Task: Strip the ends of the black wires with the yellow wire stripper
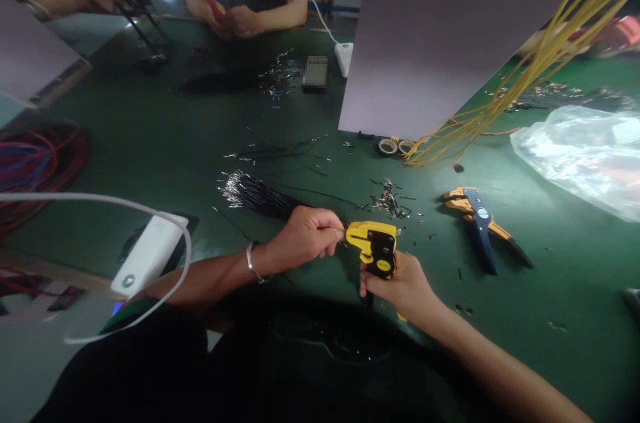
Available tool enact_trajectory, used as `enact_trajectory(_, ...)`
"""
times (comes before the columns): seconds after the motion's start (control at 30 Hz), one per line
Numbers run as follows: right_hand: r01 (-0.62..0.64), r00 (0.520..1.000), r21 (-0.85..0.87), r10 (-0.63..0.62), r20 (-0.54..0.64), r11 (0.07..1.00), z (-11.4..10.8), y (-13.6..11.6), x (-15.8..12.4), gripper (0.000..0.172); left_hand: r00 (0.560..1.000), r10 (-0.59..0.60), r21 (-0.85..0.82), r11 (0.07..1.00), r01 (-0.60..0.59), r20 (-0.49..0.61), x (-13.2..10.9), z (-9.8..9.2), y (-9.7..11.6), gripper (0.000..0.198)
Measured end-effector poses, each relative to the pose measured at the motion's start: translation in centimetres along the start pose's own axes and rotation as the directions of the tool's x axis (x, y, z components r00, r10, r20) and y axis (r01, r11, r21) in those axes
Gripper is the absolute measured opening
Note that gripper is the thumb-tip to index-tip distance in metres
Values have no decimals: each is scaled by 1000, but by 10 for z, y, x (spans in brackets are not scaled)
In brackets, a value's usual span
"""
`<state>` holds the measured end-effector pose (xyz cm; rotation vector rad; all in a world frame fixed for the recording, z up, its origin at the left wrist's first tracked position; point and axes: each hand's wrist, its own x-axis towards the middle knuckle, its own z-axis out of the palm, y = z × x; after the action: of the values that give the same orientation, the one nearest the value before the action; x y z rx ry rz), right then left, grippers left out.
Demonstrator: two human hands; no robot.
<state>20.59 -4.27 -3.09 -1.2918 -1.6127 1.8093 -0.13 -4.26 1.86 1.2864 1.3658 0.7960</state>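
My right hand [395, 283] is wrapped round the handles of a yellow and black wire stripper [373, 243], whose jaws point left. Just in front of those jaws, my left hand [313, 233] pinches a thin wire end; most of the wire is hidden by the fingers. Behind the left hand lies a bundle of black wires [263, 195] with shiny bare ends fanned out to the left. A pile of cut wire scraps [390, 197] sits beyond the stripper on the green table [175, 123].
A second, blue and orange wire stripper [480, 216] rests at right, near a clear plastic bag [585, 156]. Yellow wires [525, 86] hang across a grey panel [420, 29]. At left lie a white power bank [150, 253] and red cables [37, 159]. Opposite, a person's hands [235, 21] hold a red-handled tool.
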Motion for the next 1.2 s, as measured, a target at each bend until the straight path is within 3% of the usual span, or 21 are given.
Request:
enact_trajectory(0.53,0,998,7,0,-60,1000,4,-4,0,5,999,-13,-17,1000,14,36,3,-1,1,13)
enact_trajectory(1.2,-31,999,112,34,-27,993,0,-5,9,10,1000,-3,-32,999,4,12,9,2,-5,11)
